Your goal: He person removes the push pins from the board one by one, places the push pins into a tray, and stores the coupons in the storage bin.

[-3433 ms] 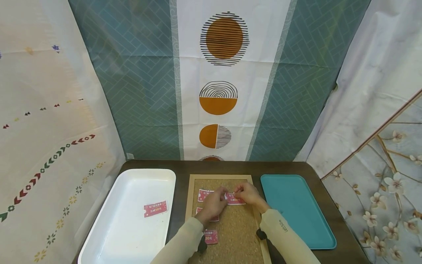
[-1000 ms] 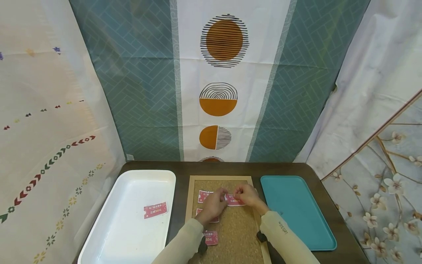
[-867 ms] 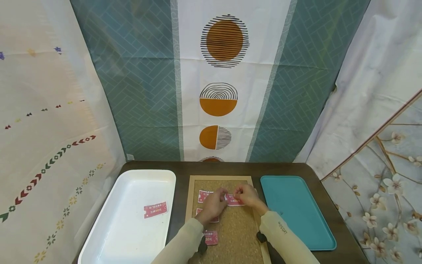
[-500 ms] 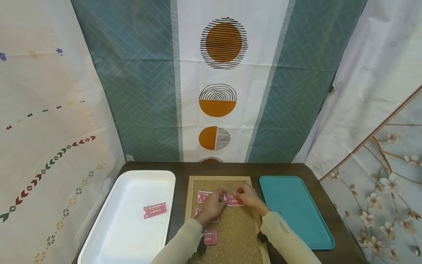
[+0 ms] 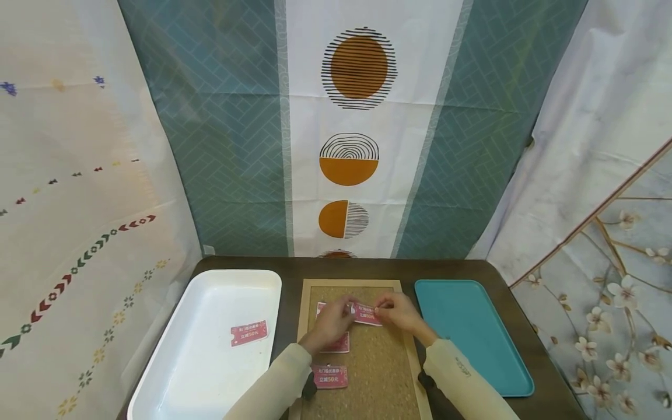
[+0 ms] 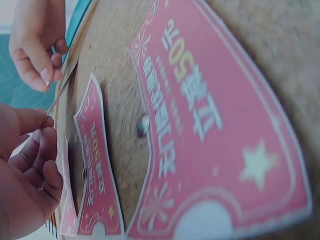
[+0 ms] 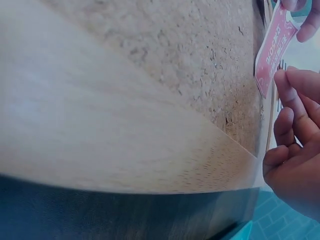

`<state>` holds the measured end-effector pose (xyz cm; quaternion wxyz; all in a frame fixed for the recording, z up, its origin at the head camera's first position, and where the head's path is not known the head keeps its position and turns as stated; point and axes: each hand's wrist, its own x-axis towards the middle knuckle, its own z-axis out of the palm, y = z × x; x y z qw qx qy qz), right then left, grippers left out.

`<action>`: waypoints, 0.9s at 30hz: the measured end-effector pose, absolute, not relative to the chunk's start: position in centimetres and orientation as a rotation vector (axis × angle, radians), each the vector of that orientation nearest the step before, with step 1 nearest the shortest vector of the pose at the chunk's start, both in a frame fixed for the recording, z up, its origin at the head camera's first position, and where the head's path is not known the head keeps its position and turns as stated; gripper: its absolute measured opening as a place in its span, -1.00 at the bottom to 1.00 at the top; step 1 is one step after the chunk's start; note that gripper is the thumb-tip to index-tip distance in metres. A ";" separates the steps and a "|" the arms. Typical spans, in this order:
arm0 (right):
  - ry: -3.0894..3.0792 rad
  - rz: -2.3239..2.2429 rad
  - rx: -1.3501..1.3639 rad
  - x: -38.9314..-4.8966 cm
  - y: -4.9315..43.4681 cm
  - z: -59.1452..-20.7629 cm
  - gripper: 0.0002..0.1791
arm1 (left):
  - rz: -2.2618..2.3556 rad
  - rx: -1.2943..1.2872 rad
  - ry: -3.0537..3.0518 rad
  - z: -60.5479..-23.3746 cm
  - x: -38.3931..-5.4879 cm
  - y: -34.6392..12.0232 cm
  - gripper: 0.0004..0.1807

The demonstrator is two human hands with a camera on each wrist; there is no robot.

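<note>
My left hand (image 5: pixel 331 322) pinches the left end of a pink paper coupon (image 5: pixel 366 314) over the upper part of a cork board (image 5: pixel 375 373). In the left wrist view this coupon stands tilted off the cork. My right hand (image 5: pixel 401 315) is at the coupon's right end, its thumb and fingertip pressed together on a tiny, pale, pin-like thing (image 6: pixel 47 82), too small to name surely. In the right wrist view these fingertips are close to the coupon's edge. Other coupons lie on the board: one lowest (image 5: pixel 329 377), one above it (image 5: pixel 338 344), and one mostly hidden by my left hand.
A white tray (image 5: pixel 210 361) at the left holds one more coupon (image 5: pixel 249 333). A teal tray (image 5: pixel 469 326) stands at the right of the board. The lowest coupon has a round metal tack (image 6: pixel 143 126) at its edge. Patterned cloths hang behind and beside the dark table (image 5: pixel 341 268).
The held coupon has come up off the cork, shifted left and turned aslant. My left hand has moved left with it. The lowest coupon shows more fully.
</note>
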<state>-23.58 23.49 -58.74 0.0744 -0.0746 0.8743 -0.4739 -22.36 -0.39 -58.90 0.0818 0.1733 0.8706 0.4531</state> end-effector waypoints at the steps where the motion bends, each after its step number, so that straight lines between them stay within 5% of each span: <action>1: 2.624 -1.423 -0.234 -23.5 23.5 -58.7 -0.94 | 1.352 0.520 2.602 -58.9 -22.4 -0.6 -0.57; 27: 2.696 -1.435 -0.412 -22.5 25.9 -58.6 -0.92 | 1.385 0.512 2.676 -57.6 -22.5 -4.4 -0.51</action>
